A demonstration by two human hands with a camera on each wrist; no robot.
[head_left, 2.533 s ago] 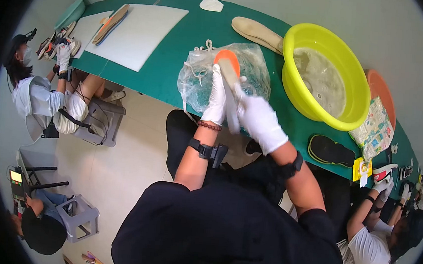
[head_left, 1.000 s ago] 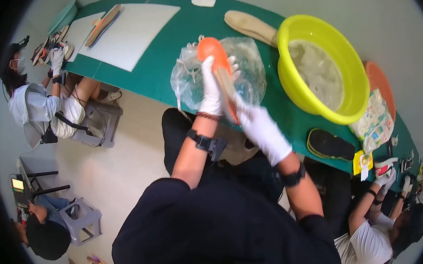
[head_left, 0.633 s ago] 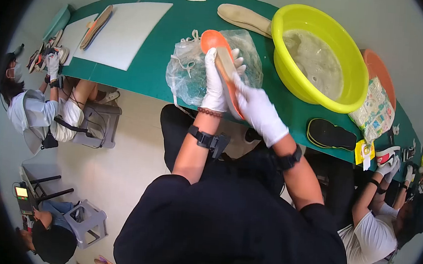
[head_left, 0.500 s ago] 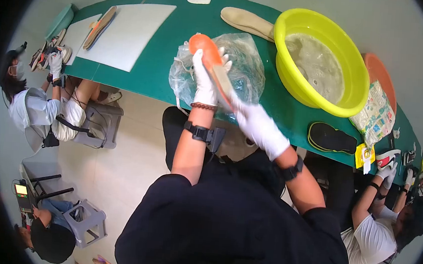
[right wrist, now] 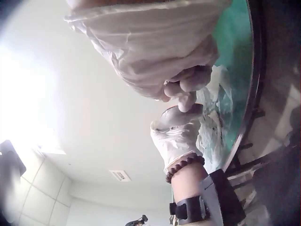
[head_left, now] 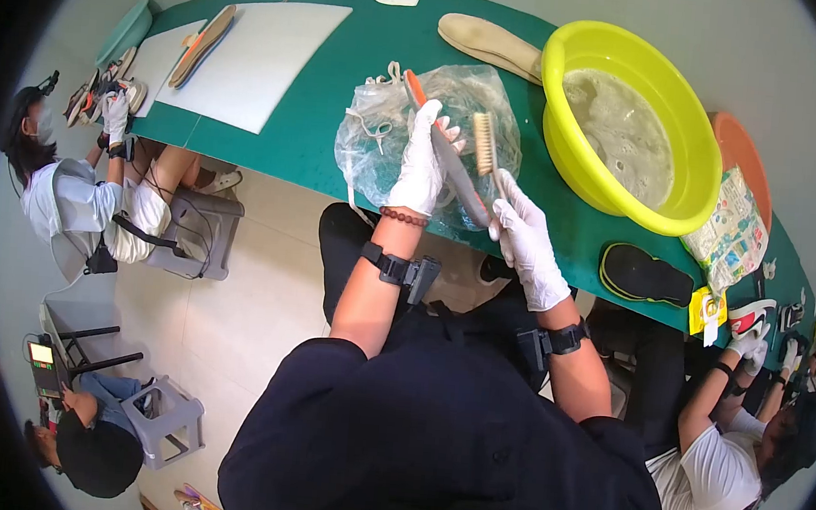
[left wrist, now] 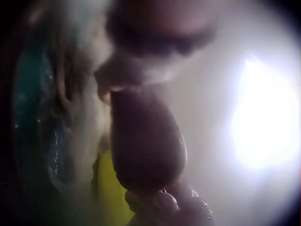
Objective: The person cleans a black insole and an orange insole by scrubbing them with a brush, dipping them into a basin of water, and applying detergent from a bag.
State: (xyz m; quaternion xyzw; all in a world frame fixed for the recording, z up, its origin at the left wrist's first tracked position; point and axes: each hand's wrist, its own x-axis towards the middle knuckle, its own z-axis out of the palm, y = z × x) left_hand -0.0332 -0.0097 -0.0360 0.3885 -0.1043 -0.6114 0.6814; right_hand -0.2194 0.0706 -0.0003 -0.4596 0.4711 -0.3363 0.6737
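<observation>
In the head view my gloved left hand grips an orange and grey insole above a crumpled clear plastic bag; the insole stands nearly edge-on. My gloved right hand holds a brush by its handle, its pale bristles raised to the right of the insole and apart from it. The left wrist view shows the insole's dark side, with right-hand fingers at its lower end. In the right wrist view, the right hand is close above the left hand.
A yellow-green basin of cloudy water stands right of the bag, beside a beige insole. Further right lie a dark sole and a printed packet. A white board is at the left. People sit on both sides.
The insole has turned from showing its orange face to nearly edge-on. The brush, earlier against it, has lifted away with its bristles visible, and the right hand has shifted slightly.
</observation>
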